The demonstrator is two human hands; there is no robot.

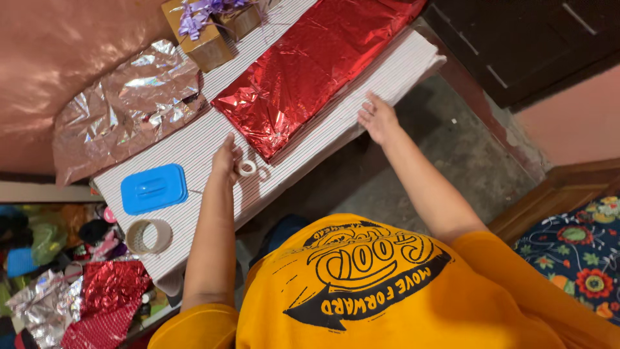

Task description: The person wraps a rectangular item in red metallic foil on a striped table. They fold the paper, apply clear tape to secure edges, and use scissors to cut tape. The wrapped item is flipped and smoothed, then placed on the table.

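1. Grey concrete floor (452, 155) and a pink wall surround a tabletop (213, 139) covered in a white, finely striped cloth.
2. On that cloth lies a long sheet of shiny red foil wrapping paper (310, 64), the landmark for everything else.
3. At the near corner of the red foil, the left hand (226, 158) has its fingers curled together around a small white roll of tape (247, 168), which rests on the striped cloth just beside the foil's tip.
4. To the right of the red foil, the right hand (378, 119) lies open, fingers spread and pressed flat on the tabletop edge, close to the foil's long side; it holds nothing.
5. Left of the red foil sits a crumpled sheet of pinkish silver foil (126, 106).
6. Beyond the foil's far left end stand two gold gift boxes topped with purple ribbon bows (206, 26).
7. Nearer than the foil and to its left lie a blue rectangular plastic lid (154, 189) and, past it, a wide roll of clear tape (148, 236).
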